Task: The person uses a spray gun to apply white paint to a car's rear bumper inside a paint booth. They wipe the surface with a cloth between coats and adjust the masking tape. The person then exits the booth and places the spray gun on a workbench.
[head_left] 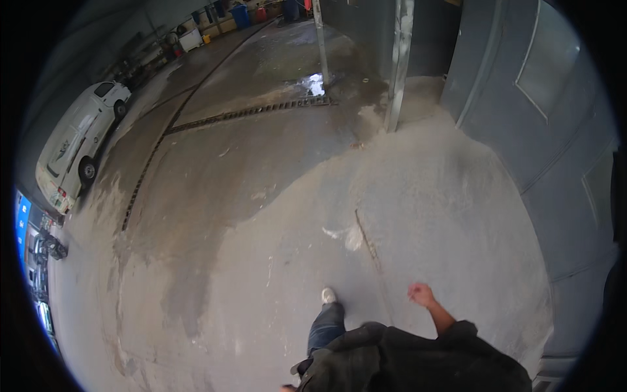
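Observation:
My right hand (420,294) hangs out in front of my right side, over bare concrete. Its fingers look loosely curled and slightly apart, and I see nothing in them. Only a sliver of my left hand (287,389) shows at the lower edge, beside my dark jacket (418,359); its fingers are hidden. One foot in a light shoe (328,296) is stepped forward below a blue jeans leg (326,326). Neither hand visibly touches any object.
The concrete floor (261,294) has wet, dark patches and a drain grate (248,112). A white van (81,137) stands at left. Metal posts (398,72) rise ahead, near a grey wall (522,98) at right. Blue barrels (241,16) stand at the far end.

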A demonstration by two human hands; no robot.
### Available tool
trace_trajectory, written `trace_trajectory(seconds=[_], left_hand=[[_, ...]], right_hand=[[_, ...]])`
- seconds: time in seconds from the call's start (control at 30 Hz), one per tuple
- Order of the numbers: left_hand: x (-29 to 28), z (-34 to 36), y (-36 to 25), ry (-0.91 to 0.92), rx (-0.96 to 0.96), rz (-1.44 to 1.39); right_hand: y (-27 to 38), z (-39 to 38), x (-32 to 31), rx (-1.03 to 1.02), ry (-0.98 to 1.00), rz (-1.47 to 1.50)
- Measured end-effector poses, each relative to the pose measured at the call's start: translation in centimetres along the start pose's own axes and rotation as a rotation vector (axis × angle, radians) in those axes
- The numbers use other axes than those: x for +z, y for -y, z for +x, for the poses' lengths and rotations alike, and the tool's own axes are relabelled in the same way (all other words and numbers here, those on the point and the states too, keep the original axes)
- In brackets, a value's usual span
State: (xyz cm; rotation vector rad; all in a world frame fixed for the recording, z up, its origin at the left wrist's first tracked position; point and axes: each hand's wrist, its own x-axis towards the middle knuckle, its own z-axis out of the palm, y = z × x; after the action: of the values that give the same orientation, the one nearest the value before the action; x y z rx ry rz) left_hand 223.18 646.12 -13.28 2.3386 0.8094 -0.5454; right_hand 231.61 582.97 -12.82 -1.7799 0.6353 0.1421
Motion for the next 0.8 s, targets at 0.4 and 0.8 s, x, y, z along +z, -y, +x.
trace_trajectory(seconds=[0.4, 0.8], left_hand=[[-13.0, 51.9, -83.6, -0.623, 1.145, 0.026], [11.4, 63.1, -99.3, 0.144, -0.025, 0.171]], right_hand=[[14.5, 41.9, -3.1, 0.503, -0.345, 0.282], [48.3, 93.6, -19.5, 0.106, -0.206, 0.304]])
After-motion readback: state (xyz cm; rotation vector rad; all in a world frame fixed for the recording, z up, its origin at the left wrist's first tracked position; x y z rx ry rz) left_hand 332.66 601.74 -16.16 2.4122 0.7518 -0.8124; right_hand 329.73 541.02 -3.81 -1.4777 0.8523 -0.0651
